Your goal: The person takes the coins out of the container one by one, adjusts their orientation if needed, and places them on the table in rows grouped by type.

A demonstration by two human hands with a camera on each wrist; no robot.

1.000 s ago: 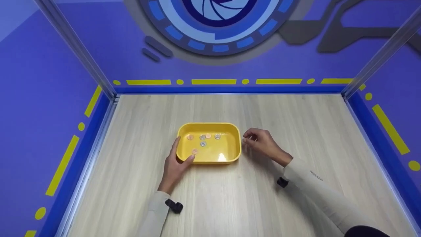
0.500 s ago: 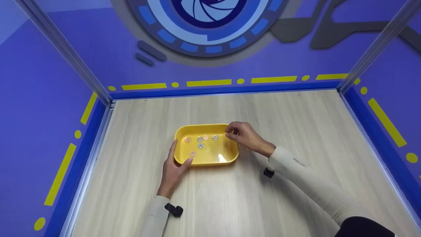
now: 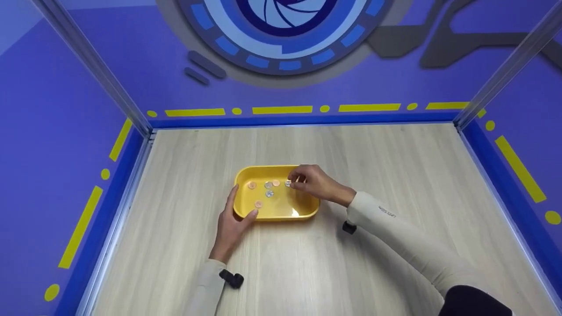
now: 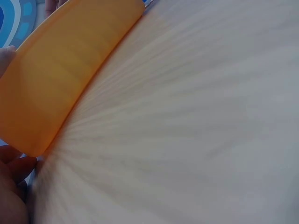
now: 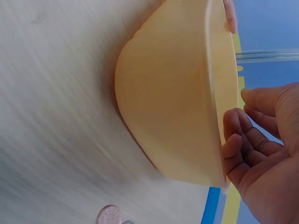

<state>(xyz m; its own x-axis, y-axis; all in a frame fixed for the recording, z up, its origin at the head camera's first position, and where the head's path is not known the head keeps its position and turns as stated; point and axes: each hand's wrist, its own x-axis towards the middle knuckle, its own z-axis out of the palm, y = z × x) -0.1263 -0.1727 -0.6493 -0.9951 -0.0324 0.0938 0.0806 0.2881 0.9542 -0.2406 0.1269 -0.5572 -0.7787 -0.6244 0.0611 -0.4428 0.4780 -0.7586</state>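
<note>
A yellow tray (image 3: 307, 206) sits mid-table with several copper and silver coins (image 3: 269, 193) on its floor. My left hand (image 3: 240, 205) grips the tray's near left corner, thumb on the front wall and fingers up the left side. In the left wrist view the tray's wall (image 4: 60, 70) fills the top left and my thumb (image 4: 16, 168) lies below it. Over the tray's back right part my right hand (image 3: 299, 180) hovers with fingertips pinched on a small pale thing, apparently a coin. The right wrist view shows curled fingers (image 5: 233, 140) just past the tray's rim (image 5: 163, 102).
One more coin (image 5: 110, 215) lies on the wooden table (image 3: 395, 175) beside the tray, seen only in the right wrist view. Blue and purple walls with metal posts (image 3: 505, 70) enclose the table on three sides.
My right hand moved left from the table beside the tray to above the tray's back right part, fingers still pinched. The left hand kept its hold on the tray.
</note>
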